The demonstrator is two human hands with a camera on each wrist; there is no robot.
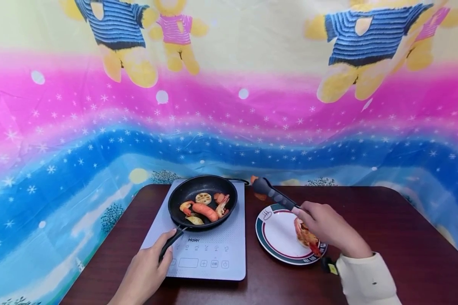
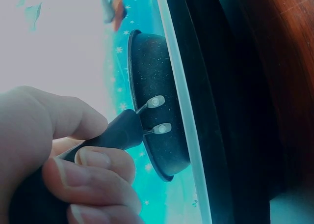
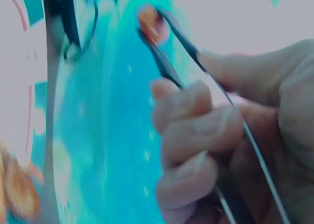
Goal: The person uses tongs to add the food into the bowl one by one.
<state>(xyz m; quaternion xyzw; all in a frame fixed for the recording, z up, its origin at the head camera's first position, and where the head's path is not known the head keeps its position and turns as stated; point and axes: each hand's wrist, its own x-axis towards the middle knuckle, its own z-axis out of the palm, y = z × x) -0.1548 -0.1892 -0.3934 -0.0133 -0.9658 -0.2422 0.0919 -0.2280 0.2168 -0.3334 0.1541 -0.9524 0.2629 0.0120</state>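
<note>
My left hand (image 1: 149, 264) grips the black handle (image 2: 122, 130) of a frying pan (image 1: 210, 186), fingers curled round it. The pan sits on a white induction cooker (image 1: 234, 237). Inside lie a sausage (image 1: 205, 211), a lotus root slice (image 1: 203, 198), a yellowish slice (image 1: 194, 220) and shrimp (image 1: 222, 208). My right hand (image 1: 328, 226) holds dark-tipped tongs (image 1: 280, 198) above the plate's far edge, pointing left. An orange piece of food (image 3: 151, 23) is pinched between their tips; its kind cannot be made out. Under the hand, shrimp (image 1: 307, 238) lie on a white plate (image 1: 276, 241), partly hidden.
The plate, green-banded at its rim, stands right of the cooker on a dark wooden table (image 1: 397, 237). A black cable (image 1: 237, 181) runs behind the pan. A small black object with a yellow-green label (image 1: 332, 267) shows by the right sleeve. A patterned cloth (image 1: 229, 106) hangs behind.
</note>
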